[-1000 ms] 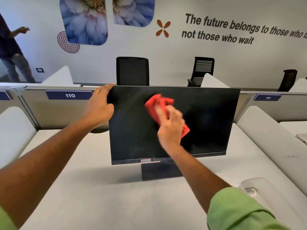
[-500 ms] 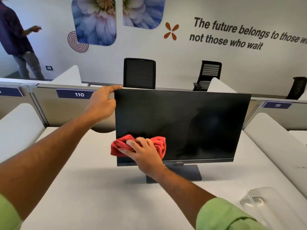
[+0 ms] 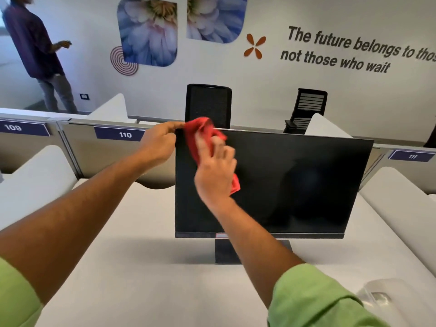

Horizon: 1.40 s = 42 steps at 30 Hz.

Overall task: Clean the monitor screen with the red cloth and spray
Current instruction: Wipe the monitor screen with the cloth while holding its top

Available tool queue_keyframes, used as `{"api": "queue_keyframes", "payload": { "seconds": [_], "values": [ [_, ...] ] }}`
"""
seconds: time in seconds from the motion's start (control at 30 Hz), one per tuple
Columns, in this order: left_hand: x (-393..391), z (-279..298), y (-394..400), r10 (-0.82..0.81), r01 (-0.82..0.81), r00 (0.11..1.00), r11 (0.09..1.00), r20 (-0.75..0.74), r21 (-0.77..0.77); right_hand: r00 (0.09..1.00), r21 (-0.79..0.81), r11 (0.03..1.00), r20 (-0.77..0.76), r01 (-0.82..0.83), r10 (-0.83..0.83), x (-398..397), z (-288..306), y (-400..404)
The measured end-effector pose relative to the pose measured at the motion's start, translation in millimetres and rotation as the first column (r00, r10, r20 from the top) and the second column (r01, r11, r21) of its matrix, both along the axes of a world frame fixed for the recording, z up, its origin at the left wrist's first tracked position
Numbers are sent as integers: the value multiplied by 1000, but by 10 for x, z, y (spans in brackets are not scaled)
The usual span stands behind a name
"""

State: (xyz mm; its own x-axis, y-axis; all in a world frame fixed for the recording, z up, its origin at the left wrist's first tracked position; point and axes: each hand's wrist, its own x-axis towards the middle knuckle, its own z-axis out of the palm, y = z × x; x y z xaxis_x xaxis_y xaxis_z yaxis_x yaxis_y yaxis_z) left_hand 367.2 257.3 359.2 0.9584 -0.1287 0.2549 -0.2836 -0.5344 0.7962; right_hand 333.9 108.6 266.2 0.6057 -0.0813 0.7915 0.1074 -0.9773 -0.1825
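Head view: red cloth (image 3: 204, 140) hangs lengthwise down monitor (image 3: 295, 180).

Landmark: flat black monitor (image 3: 283, 180), standing on the pale grey desk (image 3: 141, 267), screen toward the wearer. Left hand (image 3: 160, 142) at the monitor's upper left corner, gripping its edge; right hand (image 3: 214, 171) before the screen's upper left part, pressing the crumpled red cloth (image 3: 203, 135) onto it, cloth reaching over the monitor's top edge. Behind the monitor: low partition with number plates (image 3: 120, 134), then two black mesh office chairs (image 3: 208, 105); clear plastic object (image 3: 377, 298) before the monitor, to its right.
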Motion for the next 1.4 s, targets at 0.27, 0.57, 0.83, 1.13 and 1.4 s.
{"api": "queue_keyframes", "payload": {
  "seconds": [0.27, 0.57, 0.83, 1.13, 1.4],
  "values": [
    [-21, 70, 58, -42, 39, 998, 997, -50, -64, 925, -386, 848, -258, -364, 279, -475, -919, -157],
    [11, 160, 53, -68, 63, 994, 997, -84, -54, 1000, -101, 995, 19, 18, -16, 188, 321, -449],
    [-39, 122, 86, -47, 45, 998, 998, -49, -48, 923, -558, 736, -238, -384, 302, -349, -1075, -437],
    [-10, 97, 33, -23, 23, 1000, 1000, -6, 15, 967, -555, 797, -51, -236, 251, -162, -553, -1025],
    [-8, 68, 39, -2, 2, 1000, 999, 4, 45, 998, -152, 988, 65, 4, 6, -202, -546, -701]
  ]
}}
